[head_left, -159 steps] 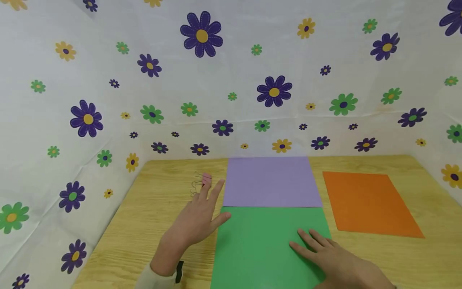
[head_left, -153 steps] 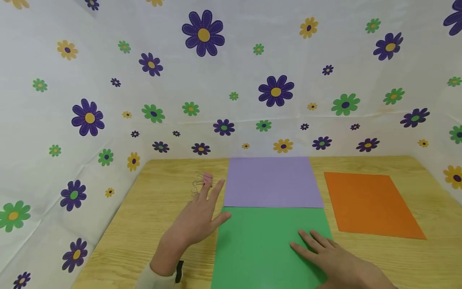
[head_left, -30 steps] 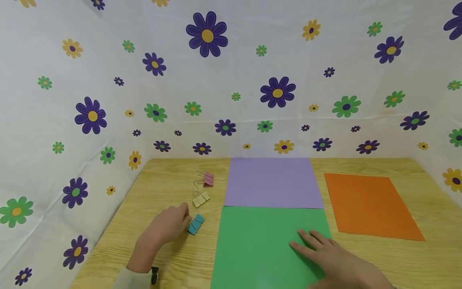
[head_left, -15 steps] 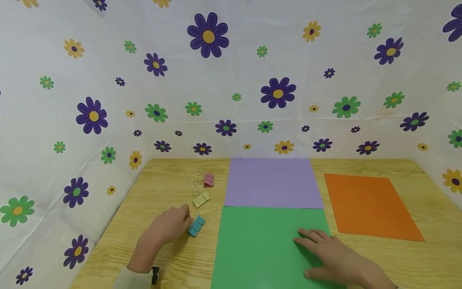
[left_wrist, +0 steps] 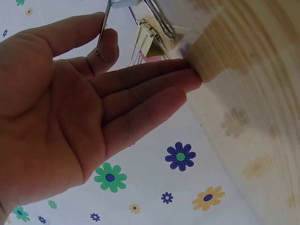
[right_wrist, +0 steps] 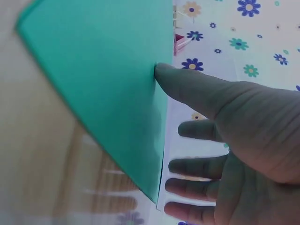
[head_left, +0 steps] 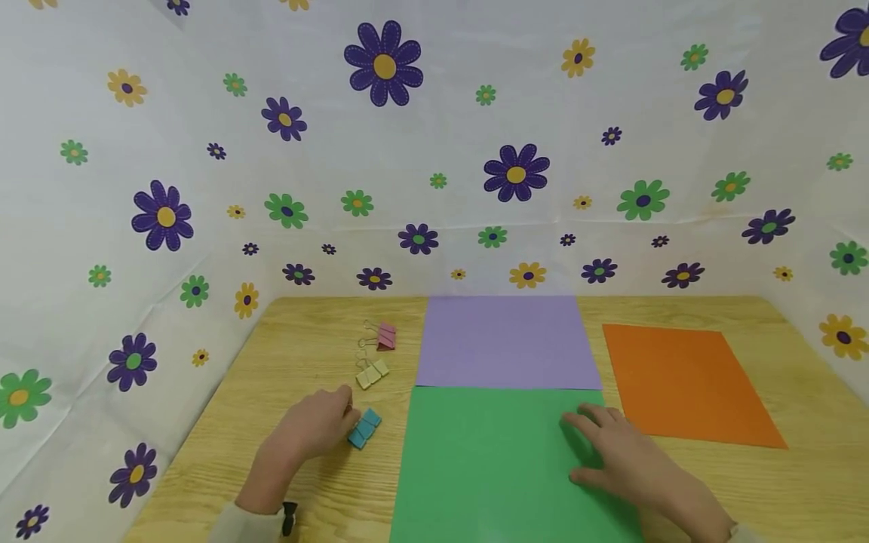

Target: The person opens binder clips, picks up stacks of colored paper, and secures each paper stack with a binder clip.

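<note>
Head view: nearest, the green sheet (head_left: 475, 467) is being partly covered by the right hand (head_left: 627, 460), whose fingers are being held loosely extended, with nothing gripped; whether it is being pressed down cannot be told. To its left, the blue clip (head_left: 364, 428) is being pinched by a wire handle (left_wrist: 104, 30) between thumb and forefinger of the left hand (head_left: 308, 426), at or just above the counter (head_left: 292, 347). A firm, steady pinch is probably being called for, since so thin a wire could be swivelling if held loosely. Clearance is being needed from the yellow clip (head_left: 372, 374) just beyond, then from the pink clip (head_left: 385, 337). Farther back, the purple sheet (head_left: 509, 343) is being met by the green one; that alignment is best being left undisturbed.
</note>
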{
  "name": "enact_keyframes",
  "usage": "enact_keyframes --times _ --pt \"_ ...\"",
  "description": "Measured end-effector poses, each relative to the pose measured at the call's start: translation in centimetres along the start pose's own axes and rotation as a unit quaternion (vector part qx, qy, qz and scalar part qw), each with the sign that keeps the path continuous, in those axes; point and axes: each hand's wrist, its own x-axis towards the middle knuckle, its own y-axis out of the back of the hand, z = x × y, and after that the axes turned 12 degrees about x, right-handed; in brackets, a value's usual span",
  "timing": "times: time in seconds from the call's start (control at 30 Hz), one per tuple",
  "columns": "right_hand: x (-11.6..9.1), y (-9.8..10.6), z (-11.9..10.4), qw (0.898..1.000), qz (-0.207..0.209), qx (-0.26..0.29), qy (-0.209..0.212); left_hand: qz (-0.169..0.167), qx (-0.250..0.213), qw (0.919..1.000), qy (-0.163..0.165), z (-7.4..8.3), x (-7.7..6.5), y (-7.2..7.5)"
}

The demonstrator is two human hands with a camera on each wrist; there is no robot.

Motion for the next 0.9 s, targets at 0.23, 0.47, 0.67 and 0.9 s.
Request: enact_keyframes --times 0.23,0.47,0.67,0.9 --pt "0.05 -0.04 0.32 0.999 0.028 -0.023 -0.023 0.002 0.005 1.0000 0.001 0.14 -0.04 -0.28" --pt "-0.16 -0.05 0.70 0.998 0.034 -0.036 -0.042 0.012 0.013 0.9998 0.000 0.31 0.09 -0.36" --pt "-0.04 -0.01 0.85 0.997 -0.012 -0.017 -0.079 0.018 0.022 0.9996 -0.001 0.48 0.04 -0.35" --pt "-0.22 -0.34 0.55 0.996 -0.024 -0.026 -0.083 0.024 0.029 0.9993 -0.007 0.31 -0.05 -0.44"
